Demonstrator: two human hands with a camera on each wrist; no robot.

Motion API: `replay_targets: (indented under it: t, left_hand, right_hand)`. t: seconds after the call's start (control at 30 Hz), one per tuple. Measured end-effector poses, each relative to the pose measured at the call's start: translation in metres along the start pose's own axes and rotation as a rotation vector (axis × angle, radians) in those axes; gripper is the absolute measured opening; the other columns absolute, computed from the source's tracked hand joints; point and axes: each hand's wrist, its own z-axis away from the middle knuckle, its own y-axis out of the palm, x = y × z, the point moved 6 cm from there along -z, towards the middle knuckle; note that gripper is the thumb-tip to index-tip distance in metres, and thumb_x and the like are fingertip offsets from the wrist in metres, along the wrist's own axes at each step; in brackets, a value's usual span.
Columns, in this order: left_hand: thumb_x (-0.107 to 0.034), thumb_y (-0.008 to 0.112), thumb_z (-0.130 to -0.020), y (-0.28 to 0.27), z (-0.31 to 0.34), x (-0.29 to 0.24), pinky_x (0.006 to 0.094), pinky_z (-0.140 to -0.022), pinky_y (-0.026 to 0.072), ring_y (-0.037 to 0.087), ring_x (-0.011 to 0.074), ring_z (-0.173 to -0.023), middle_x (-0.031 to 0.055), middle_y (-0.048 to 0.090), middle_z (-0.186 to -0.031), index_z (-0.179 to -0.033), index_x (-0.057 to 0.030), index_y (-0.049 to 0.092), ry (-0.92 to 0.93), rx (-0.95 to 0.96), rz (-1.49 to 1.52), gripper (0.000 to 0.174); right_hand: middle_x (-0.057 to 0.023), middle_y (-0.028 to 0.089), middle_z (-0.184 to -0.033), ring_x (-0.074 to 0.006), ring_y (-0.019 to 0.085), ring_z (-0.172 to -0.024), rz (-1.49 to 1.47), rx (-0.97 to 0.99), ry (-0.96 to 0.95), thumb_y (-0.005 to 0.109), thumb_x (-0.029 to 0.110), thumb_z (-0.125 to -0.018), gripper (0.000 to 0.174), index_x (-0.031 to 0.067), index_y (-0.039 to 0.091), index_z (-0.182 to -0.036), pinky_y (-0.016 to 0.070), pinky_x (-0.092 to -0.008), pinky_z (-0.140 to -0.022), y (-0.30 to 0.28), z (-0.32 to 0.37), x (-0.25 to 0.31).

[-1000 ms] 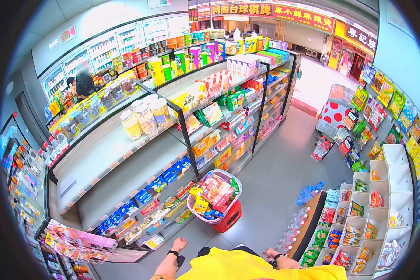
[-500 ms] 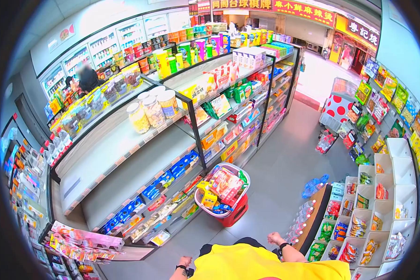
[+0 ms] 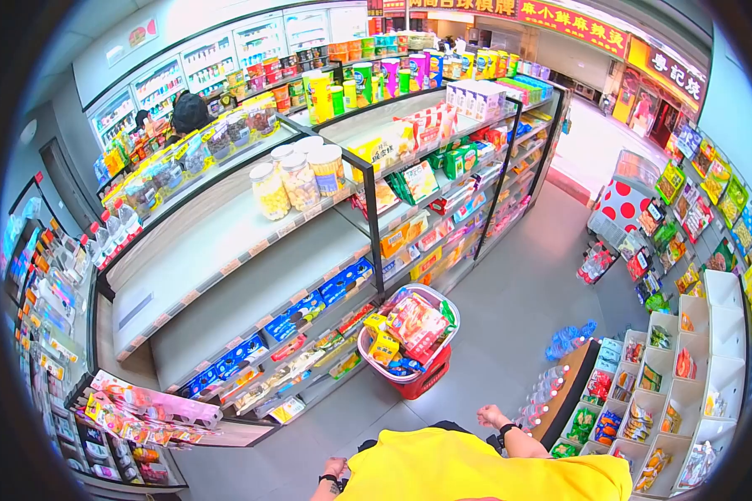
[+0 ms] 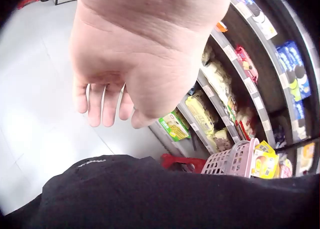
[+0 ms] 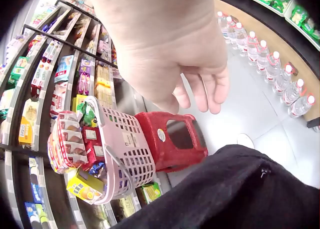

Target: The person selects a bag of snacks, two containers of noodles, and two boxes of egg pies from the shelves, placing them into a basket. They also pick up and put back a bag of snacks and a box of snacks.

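Lets the bare left hand (image 4: 137,59) hang with loose, slightly parted fingers, seemingly holding nothing; keeps the bare right hand (image 5: 172,56) empty, fingers slackly bent. Faces a pink plastic basket (image 5: 129,146) of packets on a red plastic stool (image 5: 162,144), right of long grey shelving (image 3: 242,305).

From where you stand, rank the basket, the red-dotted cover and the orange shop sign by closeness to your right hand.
From right hand, head view:
1. Basket, ahead-left.
2. Red-dotted cover, near the doorway.
3. Orange shop sign, outside.

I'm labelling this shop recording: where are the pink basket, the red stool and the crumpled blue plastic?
Pink basket (image 4: 249,161): left wrist view, its rim.
Red stool (image 5: 162,156): right wrist view, below its sticker.
Blue plastic (image 3: 570,341): head view, its middle.
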Motion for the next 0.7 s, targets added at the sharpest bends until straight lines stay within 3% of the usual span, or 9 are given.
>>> replay_targets:
  t: [0.17,0.3,0.33,0.4,0.5,0.7]
  left_hand:
    - [-0.016,0.072,-0.087,0.003,0.023,-0.042,0.0306,-0.048,0.0466,0.060,0.0142,-0.057,0.0058,0.067,-0.072,-0.090,-0.0016,0.070,0.063,-0.018,-0.184,0.015]
    - [-0.016,0.069,-0.090,0.008,-0.003,-0.050,0.0316,-0.053,0.0508,0.063,0.0166,-0.062,0.0061,0.068,-0.077,-0.092,-0.0040,0.067,0.083,-0.055,-0.059,0.012]
    - [-0.023,0.071,-0.085,0.009,-0.007,-0.052,0.0322,-0.053,0.0490,0.067,0.0162,-0.065,0.0054,0.070,-0.078,-0.093,-0.0053,0.069,0.114,-0.064,-0.071,0.019]
    - [-0.022,0.071,-0.085,0.014,-0.009,-0.055,0.0318,-0.054,0.0491,0.067,0.0162,-0.065,0.0054,0.070,-0.077,-0.093,-0.0052,0.068,0.118,-0.094,-0.054,0.019]
    - [-0.019,0.070,-0.087,0.020,-0.007,-0.064,0.0324,-0.056,0.0505,0.066,0.0170,-0.065,0.0061,0.070,-0.078,-0.097,-0.0045,0.066,0.114,-0.092,-0.032,0.018]
    - [-0.017,0.068,-0.090,0.012,0.008,-0.058,0.0337,-0.061,0.0523,0.066,0.0168,-0.071,0.0056,0.070,-0.085,-0.102,-0.0061,0.067,0.118,-0.126,-0.068,0.016]
  right_hand:
    - [-0.0052,0.069,-0.087,-0.0191,0.068,-0.068,-0.017,-0.005,0.025,0.066,0.022,-0.092,0.018,0.0096,0.063,-0.105,0.0556,-0.0359,-0.065,-0.003,-0.004,0.004]
    - [-0.0060,0.069,-0.088,-0.0202,0.069,-0.069,-0.014,0.022,0.030,0.067,0.022,-0.092,0.020,0.0094,0.063,-0.106,0.0552,-0.0357,-0.065,-0.010,-0.008,0.005]
    - [-0.0056,0.068,-0.083,-0.0193,0.067,-0.065,-0.023,0.006,0.029,0.067,0.020,-0.091,0.016,0.0093,0.063,-0.102,0.0541,-0.0352,-0.061,-0.014,-0.006,0.008]
    - [-0.0046,0.065,-0.075,-0.0177,0.063,-0.056,-0.033,-0.020,0.025,0.068,0.016,-0.089,0.011,0.0092,0.062,-0.094,0.0518,-0.0341,-0.052,-0.017,-0.005,0.016]
    - [-0.0059,0.069,-0.086,-0.0204,0.069,-0.070,0.033,0.011,0.038,0.067,0.021,-0.092,0.019,0.0084,0.063,-0.105,0.0543,-0.0356,-0.063,-0.022,-0.008,0.021]
    - [-0.0050,0.068,-0.084,-0.0183,0.067,-0.067,0.091,0.016,0.020,0.068,0.020,-0.091,0.018,0.0085,0.062,-0.103,0.0542,-0.0359,-0.062,-0.022,-0.030,0.038]
